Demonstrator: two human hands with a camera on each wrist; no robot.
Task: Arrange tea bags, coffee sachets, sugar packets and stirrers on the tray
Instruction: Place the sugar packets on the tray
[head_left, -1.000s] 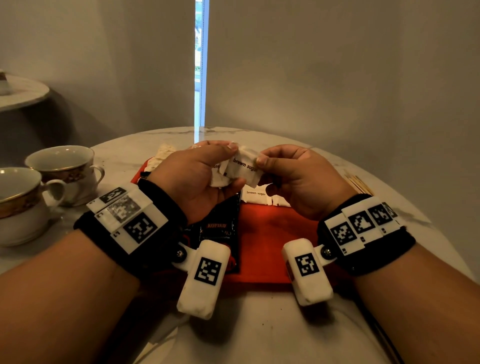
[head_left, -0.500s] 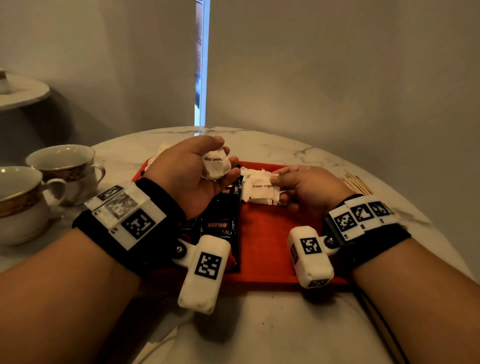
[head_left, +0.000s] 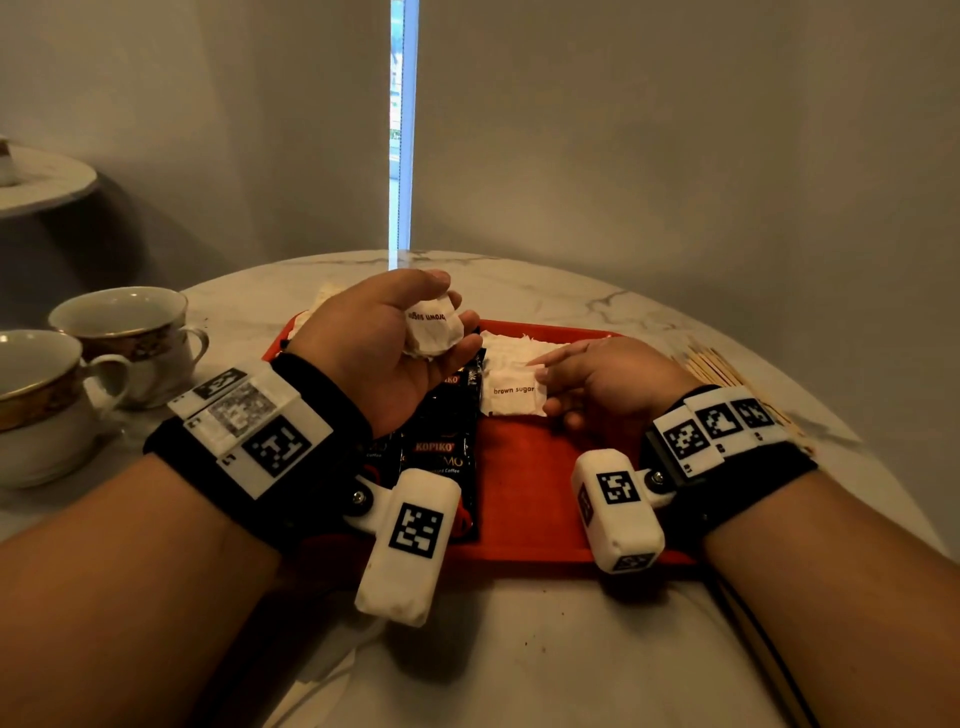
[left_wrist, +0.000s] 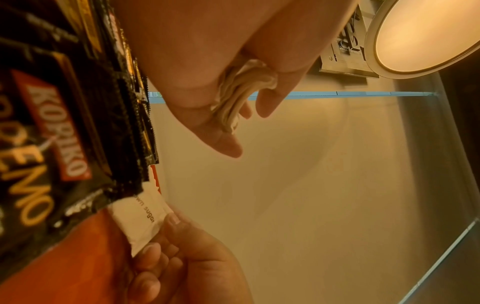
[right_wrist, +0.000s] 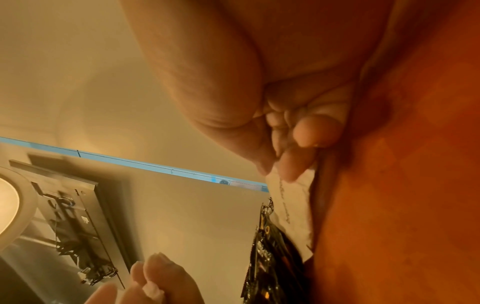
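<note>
My left hand (head_left: 382, 345) curled round a bunch of sugar pkts (head_left: 434, 332) above the red tray (head_left: 524, 499), right hand (head_left: 605, 387) pinching one brown sugar pkt (head_left: 511, 392) lying on tray beside Kopiko coffee sachets (head_left: 441, 447) (stirrers (head_left: 727, 369) on table, right of tray)

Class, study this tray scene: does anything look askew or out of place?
Yes. The stirrers lie off the red tray, on the table at its right. The left hand holds crumpled brown sugar packets above the tray.
</note>
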